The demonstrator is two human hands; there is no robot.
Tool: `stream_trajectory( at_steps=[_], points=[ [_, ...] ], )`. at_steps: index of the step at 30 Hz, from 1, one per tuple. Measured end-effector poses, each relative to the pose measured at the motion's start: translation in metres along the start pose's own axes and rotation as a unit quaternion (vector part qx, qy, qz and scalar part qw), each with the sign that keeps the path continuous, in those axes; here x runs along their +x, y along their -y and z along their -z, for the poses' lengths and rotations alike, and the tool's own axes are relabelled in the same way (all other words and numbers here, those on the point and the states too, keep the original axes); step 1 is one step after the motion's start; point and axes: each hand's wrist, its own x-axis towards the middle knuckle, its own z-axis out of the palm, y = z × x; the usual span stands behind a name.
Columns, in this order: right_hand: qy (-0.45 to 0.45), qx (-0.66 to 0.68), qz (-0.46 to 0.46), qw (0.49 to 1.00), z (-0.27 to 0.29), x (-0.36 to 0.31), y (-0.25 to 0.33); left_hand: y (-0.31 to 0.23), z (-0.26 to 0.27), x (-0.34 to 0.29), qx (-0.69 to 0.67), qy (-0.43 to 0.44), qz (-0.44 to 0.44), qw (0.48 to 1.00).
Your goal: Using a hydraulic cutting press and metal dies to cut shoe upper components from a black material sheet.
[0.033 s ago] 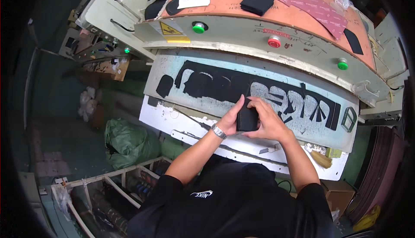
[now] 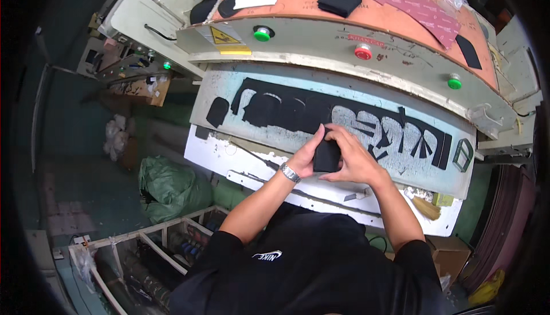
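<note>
Barely anything's shifted since the earlier frame, left hand (image 2: pixel 303 158) and right hand (image 2: pixel 356 159) pretty much where they were, both pinching a small black stack (image 2: pixel 326 157) between them, held over the pale board's (image 2: pixel 424 182) near edge, cut-up black sheet (image 2: pixel 321 93) just beyond

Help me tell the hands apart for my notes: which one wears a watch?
The left hand, holding the black piece from the left: a silver watch circles its wrist. The right hand, opposite, has a bare wrist.
</note>
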Motion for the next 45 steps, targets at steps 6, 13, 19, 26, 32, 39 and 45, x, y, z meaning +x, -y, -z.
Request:
stream_trajectory(
  at_steps=[6, 13, 19, 26, 32, 39, 45],
  points=[
    [0.007, 0.025, 0.004, 1.0, -0.025, 0.026, -0.004, -0.014, 0.018, -0.009, 0.035, -0.039, -0.058, 0.997],
    [-0.035, 0.043, -0.012, 0.998, -0.068, 0.082, -0.018, -0.079, 0.093, -0.035, -0.017, -0.008, -0.05, 0.999],
    [0.015, -0.284, -0.123, 0.951, -0.089, 0.126, -0.053, -0.187, 0.142, -0.011, 0.032, -0.001, -0.089, 0.996],
    [-0.067, -0.328, -0.031, 0.942, -0.09, 0.117, -0.078, -0.216, 0.145, 0.031, 0.104, -0.002, -0.021, 0.994],
    [-0.369, -0.094, -0.344, 0.858, -0.096, 0.094, -0.093, -0.215, 0.142, 0.035, 0.087, -0.018, -0.013, 0.996],
    [-0.526, -0.041, -0.309, 0.791, -0.103, 0.075, -0.071, -0.189, 0.125, 0.031, 0.208, -0.153, -0.097, 0.961],
    [-0.177, -0.165, 0.006, 0.97, -0.121, 0.092, -0.013, -0.129, 0.102, -0.014, 0.135, 0.001, -0.082, 0.988]
  ],
)
